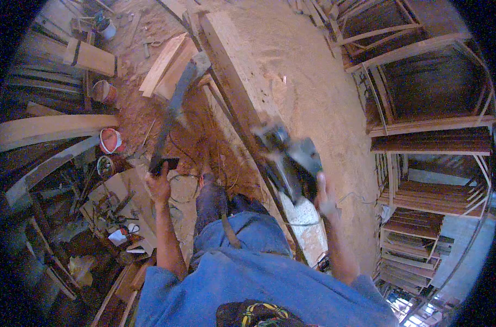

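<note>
My left hand [159,186] is closed round the near end of a long, narrow dark bar [174,106], with a short black piece [170,163] beside the fingers. The bar slants away toward a pale block-like end. On the right, my right hand [327,199] is at the back of a dark power tool [291,163], its fingers partly hidden and smeared by motion. It appears to grip the tool, whose exact kind is too blurred to tell. Under the tool runs a long thick wooden beam [239,60], its near part whitish [308,234].
Short boards [163,65] lie left of the beam on the dusty floor. Red-and-white buckets [110,140] and tools [117,201] stand at the left, near a curved timber [57,128]. Wooden frames [422,131] and stacked panels [411,234] line the right. A cable [182,177] loops near my legs.
</note>
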Tool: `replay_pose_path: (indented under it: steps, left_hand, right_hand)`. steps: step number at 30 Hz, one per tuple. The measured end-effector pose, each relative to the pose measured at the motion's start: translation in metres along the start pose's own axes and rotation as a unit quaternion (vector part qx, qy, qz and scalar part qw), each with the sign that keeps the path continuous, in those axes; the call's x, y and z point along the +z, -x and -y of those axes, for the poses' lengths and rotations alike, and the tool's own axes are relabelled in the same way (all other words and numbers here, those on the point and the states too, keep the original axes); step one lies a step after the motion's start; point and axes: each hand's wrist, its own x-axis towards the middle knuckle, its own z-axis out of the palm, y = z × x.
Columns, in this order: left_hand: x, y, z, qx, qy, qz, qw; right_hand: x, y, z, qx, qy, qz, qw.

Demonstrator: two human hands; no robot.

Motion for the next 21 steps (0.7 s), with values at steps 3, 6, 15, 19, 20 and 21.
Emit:
replay_pose_path:
  steps: [3, 6, 15, 19, 20, 21]
  left_hand:
    - [-0.006, -0.003, 0.036, 0.162, -0.175, -0.031, 0.971]
    - [-0.003, -0.019, -0.016, -0.062, 0.222, 0.0, 0.973]
    - [-0.019, -0.019, -0.086, 0.022, 0.127, -0.001, 0.992]
    - [0.013, -0.008, -0.103, 0.037, 0.2, 0.084, 0.976]
    - [0.023, -0.004, -0.115, 0.057, 0.201, 0.088, 0.974]
    - [0.034, 0.0, -0.13, 0.079, 0.207, 0.1, 0.97]
  right_hand:
    - [0.037, -0.111, 0.065, -0.162, -0.067, -0.089, 0.98]
    - [0.055, -0.206, 0.123, -0.244, -0.065, -0.153, 0.955]
    - [0.026, -0.132, 0.129, -0.079, -0.279, -0.046, 0.956]
    - [-0.013, 0.001, 0.061, 0.101, -0.291, -0.086, 0.947]
    - [-0.016, 0.021, 0.036, 0.102, -0.254, -0.103, 0.956]
    - [-0.021, 0.048, -0.005, 0.091, -0.19, -0.13, 0.969]
